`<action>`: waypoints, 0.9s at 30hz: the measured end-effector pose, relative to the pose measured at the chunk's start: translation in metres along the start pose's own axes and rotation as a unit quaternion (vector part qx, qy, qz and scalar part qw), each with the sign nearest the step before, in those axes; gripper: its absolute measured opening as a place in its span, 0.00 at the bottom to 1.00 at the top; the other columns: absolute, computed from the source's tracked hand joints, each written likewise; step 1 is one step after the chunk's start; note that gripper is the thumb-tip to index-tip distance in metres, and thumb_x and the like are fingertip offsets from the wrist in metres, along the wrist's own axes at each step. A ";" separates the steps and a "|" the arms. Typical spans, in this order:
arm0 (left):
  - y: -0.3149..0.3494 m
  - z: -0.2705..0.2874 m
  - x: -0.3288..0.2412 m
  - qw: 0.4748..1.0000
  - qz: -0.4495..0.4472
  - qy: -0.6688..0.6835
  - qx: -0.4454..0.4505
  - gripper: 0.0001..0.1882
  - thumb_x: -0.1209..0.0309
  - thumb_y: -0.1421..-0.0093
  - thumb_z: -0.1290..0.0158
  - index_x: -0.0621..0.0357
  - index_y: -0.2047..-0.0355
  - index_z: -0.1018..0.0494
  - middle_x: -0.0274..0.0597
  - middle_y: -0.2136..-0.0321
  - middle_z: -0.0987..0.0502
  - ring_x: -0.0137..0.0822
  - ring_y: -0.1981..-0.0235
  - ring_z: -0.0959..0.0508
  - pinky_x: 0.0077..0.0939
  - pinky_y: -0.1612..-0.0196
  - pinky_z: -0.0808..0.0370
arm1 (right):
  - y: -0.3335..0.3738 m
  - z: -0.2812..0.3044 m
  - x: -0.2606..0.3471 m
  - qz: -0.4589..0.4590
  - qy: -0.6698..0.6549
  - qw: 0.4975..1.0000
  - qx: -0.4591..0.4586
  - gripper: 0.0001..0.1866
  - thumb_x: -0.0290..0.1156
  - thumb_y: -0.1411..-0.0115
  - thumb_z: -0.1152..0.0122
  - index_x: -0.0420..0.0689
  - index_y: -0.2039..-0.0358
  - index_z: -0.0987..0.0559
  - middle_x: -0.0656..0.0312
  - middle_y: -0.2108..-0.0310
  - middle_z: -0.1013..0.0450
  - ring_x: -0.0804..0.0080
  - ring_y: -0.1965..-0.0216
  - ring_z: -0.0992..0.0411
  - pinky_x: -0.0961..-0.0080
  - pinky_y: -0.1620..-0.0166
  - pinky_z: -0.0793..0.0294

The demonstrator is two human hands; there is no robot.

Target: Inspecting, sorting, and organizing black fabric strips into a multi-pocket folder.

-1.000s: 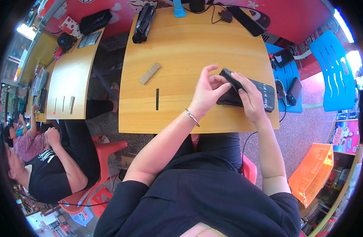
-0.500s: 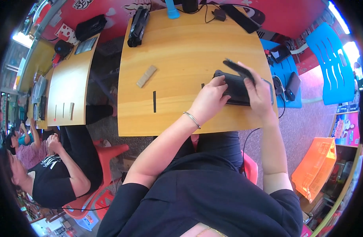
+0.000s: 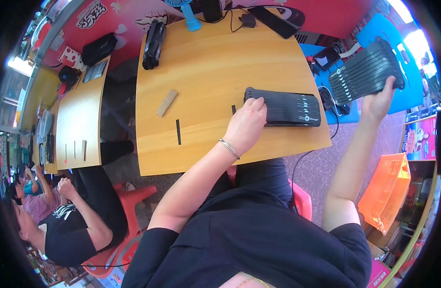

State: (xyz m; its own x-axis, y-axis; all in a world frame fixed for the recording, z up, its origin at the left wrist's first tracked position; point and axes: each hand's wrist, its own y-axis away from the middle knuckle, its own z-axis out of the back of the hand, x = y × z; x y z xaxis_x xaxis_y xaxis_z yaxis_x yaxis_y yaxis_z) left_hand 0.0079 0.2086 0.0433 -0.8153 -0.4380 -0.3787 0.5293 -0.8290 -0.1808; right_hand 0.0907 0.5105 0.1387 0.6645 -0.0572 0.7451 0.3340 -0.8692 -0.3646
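Observation:
My left hand (image 3: 247, 122) rests on the near end of a stack of flat black sleeves (image 3: 287, 108) lying on the wooden table (image 3: 206, 72), fingers pressed on its left edge. My right hand (image 3: 376, 103) is raised off to the right of the table and grips a second fanned stack of black sleeves (image 3: 364, 72) above the blue chair (image 3: 407, 53). A thin black strip (image 3: 178, 131) and a small wooden block (image 3: 166, 102) lie on the table to the left of my left hand.
A black case (image 3: 153, 43) and a blue fan stand (image 3: 188, 17) sit at the table's far edge with cables. An orange crate (image 3: 391, 192) stands on the floor at right. Another person (image 3: 62, 225) sits at a second table (image 3: 79, 120) on the left, on a red chair.
Both hands were together on the black stack; now my right hand has swung out to the right holding a separate bundle of sleeves, while my left hand stays on the stack on the table.

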 end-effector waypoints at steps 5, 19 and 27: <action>-0.003 0.034 -0.013 0.997 0.037 0.064 0.024 0.23 0.68 0.47 0.39 0.66 0.53 0.28 0.49 0.45 0.31 0.45 0.45 0.31 0.32 0.42 0.32 | 0.040 -0.027 0.012 0.034 0.042 0.998 0.035 0.25 0.40 0.32 0.52 0.40 0.40 0.38 0.55 0.42 0.36 0.60 0.41 0.37 0.60 0.39 0.39; 0.024 0.079 -0.042 0.590 0.081 0.797 -0.099 0.38 0.42 0.33 0.79 0.58 0.34 0.51 0.50 0.38 0.40 0.44 0.38 0.36 0.42 0.38 0.34 | 0.145 -0.092 0.004 0.284 0.280 0.750 0.528 0.34 0.49 0.53 0.38 0.52 0.44 0.26 0.52 0.38 0.38 0.51 0.40 0.38 0.55 0.39 0.40; 0.025 0.088 -0.039 0.662 0.030 0.735 -0.144 0.18 0.67 0.29 0.62 0.63 0.44 0.37 0.31 0.61 0.27 0.19 0.63 0.28 0.15 0.60 0.30 | 0.146 -0.093 0.002 0.291 0.270 0.767 0.504 0.29 0.31 0.50 0.44 0.49 0.44 0.26 0.51 0.41 0.34 0.50 0.42 0.36 0.56 0.39 0.39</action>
State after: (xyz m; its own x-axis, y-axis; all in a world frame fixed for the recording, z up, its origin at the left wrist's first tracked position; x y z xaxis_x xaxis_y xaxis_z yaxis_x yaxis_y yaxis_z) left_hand 0.0322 0.1744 0.1332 0.2063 0.5207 -0.8284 0.7456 -0.6319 -0.2115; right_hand 0.0782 0.3377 0.1386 0.6139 -0.7233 0.3162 0.6149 0.1870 -0.7661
